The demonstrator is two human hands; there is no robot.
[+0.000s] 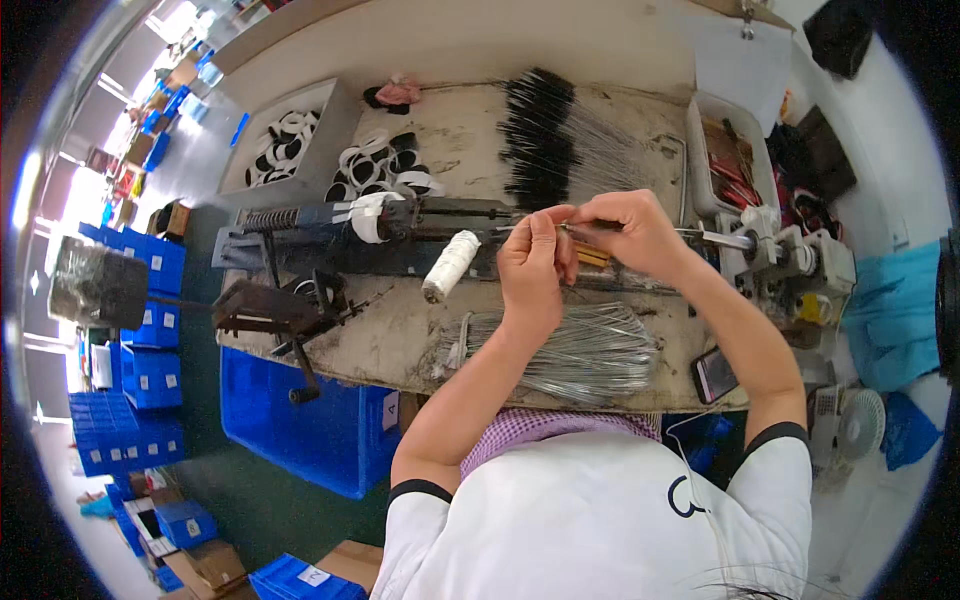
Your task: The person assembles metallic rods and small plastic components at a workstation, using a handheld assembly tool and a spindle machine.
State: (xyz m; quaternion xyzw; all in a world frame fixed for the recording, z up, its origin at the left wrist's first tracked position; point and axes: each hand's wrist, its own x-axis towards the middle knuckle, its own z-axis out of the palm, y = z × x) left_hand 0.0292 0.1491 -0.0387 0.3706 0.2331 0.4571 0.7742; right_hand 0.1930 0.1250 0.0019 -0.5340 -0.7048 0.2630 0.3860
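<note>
Both my hands are raised over the bench-top machine [470, 232], close together in front of me. My left hand [533, 265] is closed, thumb and fingers pinched at the top. My right hand [632, 232] is closed too, its fingertips meeting the left ones around something small and thin that the fingers mostly hide. Just to the right, a metal shaft [725, 240] runs from the machine's drive end toward my right hand. Below my hands lies a bundle of silver wires [590, 350]. Left of them rests a white wrapped roll [452, 266].
Black twisted-wire brushes [538, 135] are piled at the back. White and black rings [375, 165] lie left of them, beside a grey bin [335, 120] of more rings. A tool tray [700, 150], a phone [715, 375] and a blue crate [300, 430] surround the work area.
</note>
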